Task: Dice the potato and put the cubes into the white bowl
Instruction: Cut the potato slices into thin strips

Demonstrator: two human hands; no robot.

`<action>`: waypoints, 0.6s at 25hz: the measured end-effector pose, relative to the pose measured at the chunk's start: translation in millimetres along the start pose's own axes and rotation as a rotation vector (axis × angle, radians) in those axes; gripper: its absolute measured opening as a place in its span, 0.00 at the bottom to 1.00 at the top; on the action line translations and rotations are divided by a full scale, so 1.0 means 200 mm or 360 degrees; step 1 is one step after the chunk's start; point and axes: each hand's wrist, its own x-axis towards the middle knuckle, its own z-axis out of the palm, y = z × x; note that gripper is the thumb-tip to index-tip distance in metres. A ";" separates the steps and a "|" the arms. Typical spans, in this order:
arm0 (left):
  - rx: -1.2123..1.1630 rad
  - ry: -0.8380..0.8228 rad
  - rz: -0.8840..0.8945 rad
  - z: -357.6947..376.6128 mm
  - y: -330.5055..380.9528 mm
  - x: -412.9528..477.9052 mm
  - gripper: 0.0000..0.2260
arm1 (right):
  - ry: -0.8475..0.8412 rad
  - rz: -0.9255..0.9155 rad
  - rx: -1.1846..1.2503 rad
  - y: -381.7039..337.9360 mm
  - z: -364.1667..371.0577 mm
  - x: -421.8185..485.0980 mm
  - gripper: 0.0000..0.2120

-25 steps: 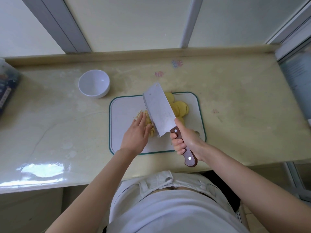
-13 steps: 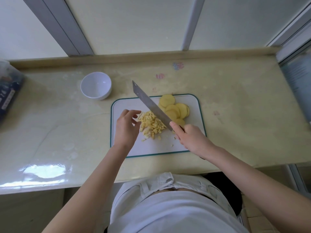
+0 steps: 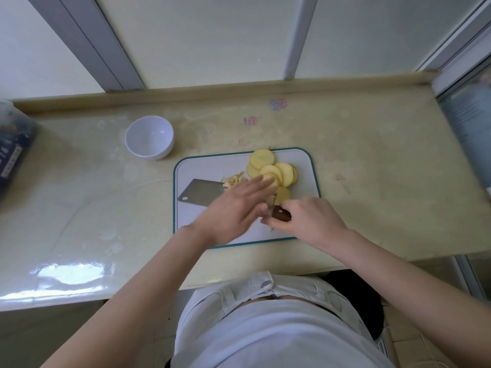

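A white cutting board (image 3: 303, 166) with a teal rim lies in the middle of the counter. Round yellow potato slices (image 3: 273, 168) overlap at its far side. A cleaver (image 3: 198, 195) lies flat on the board, its blade pointing left. My right hand (image 3: 308, 221) grips its brown handle. My left hand (image 3: 236, 205) stretches flat and blurred over the blade, fingers straight, covering most of the diced potato (image 3: 233, 180); a few cubes show past the blade's far edge. The white bowl (image 3: 149, 137) stands empty, up and left of the board.
A dark blue packet in a clear container (image 3: 13, 147) sits at the counter's left edge. A raised ledge (image 3: 239, 91) and window frames run along the back. The counter's front edge is near my body.
The cleaver has gone from standing on edge beside the diced pile to lying flat on the board. My left hand moved right, across the blade and over the cubes.
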 end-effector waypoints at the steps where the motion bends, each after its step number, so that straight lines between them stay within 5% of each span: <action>1: 0.0057 -0.0153 0.0063 0.03 0.00 -0.01 0.27 | 0.0015 -0.0033 -0.0027 0.00 0.00 0.00 0.23; 15: 0.0120 -0.0566 -0.0172 0.10 -0.21 -0.08 0.42 | -0.0076 -0.0105 -0.0158 0.03 0.08 -0.03 0.25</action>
